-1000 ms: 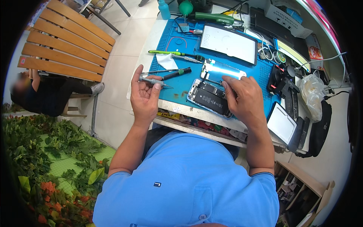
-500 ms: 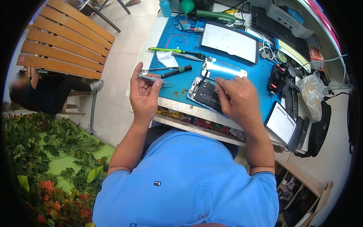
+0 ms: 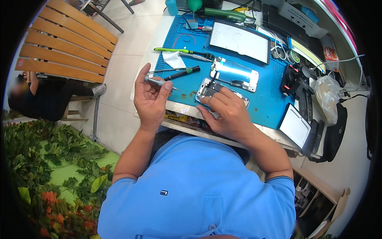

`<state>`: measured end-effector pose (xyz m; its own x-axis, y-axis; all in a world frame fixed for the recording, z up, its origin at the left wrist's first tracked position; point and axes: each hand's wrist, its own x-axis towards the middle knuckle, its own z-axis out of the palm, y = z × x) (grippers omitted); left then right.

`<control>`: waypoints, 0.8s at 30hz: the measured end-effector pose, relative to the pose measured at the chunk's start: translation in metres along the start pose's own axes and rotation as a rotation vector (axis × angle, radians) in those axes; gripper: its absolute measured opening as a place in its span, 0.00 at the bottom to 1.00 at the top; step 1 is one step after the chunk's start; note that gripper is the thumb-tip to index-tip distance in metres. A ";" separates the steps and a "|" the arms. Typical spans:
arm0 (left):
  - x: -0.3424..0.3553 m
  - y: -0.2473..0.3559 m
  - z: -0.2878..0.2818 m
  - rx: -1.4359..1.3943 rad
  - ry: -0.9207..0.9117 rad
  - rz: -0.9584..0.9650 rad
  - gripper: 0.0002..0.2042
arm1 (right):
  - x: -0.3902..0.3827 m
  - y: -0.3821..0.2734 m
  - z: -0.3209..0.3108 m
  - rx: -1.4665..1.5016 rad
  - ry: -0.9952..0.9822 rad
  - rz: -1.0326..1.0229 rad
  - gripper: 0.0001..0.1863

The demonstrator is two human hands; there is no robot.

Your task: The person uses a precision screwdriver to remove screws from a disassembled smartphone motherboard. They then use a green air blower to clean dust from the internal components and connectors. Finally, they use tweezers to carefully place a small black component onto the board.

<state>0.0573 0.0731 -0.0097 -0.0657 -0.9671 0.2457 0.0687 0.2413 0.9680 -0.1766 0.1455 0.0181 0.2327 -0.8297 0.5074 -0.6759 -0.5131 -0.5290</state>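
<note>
My left hand (image 3: 149, 95) holds a slim grey precision screwdriver (image 3: 158, 82) across its fingers, its thin tip pointing right above the blue mat. Over the near side of an opened phone body (image 3: 240, 96) is my right hand (image 3: 227, 110). Its thumb and forefinger are apart at the phone's left end, and nothing shows between them; the hand covers much of the phone's inside. Just beyond the phone lies a detached screen assembly (image 3: 234, 72) with a shiny silver back. A small dark piece (image 3: 237, 83) rests along the screen assembly's near edge.
On the blue mat (image 3: 264, 113) lie a black-and-green pen-like tool (image 3: 182, 74), a green-handled tool (image 3: 171, 50), a white cloth (image 3: 174, 59) and a white board (image 3: 240, 42). A black-rimmed white tray (image 3: 295, 125) sits at right. A person (image 3: 39, 97) sits at far left.
My right hand has moved left and nearer, from the phone's right part to its left end. The small dark piece now shows by the screen assembly. My left hand keeps the screwdriver.
</note>
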 end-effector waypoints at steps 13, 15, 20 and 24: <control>0.010 0.016 0.037 -0.189 -0.034 -0.119 0.23 | 0.000 0.004 -0.001 0.428 0.056 0.240 0.15; 0.011 0.018 0.041 -0.216 -0.032 -0.152 0.22 | 0.000 0.005 -0.001 0.498 0.042 0.286 0.14; 0.013 0.018 0.049 -0.222 -0.021 -0.145 0.18 | -0.002 0.010 0.002 0.625 0.001 0.358 0.11; 0.014 0.021 0.049 -0.246 -0.016 -0.171 0.20 | -0.003 0.012 0.006 0.779 -0.026 0.449 0.09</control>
<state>0.0086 0.0685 0.0164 -0.1125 -0.9902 0.0832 0.2946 0.0468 0.9545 -0.1809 0.1407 0.0061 0.0833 -0.9878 0.1315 -0.0433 -0.1354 -0.9898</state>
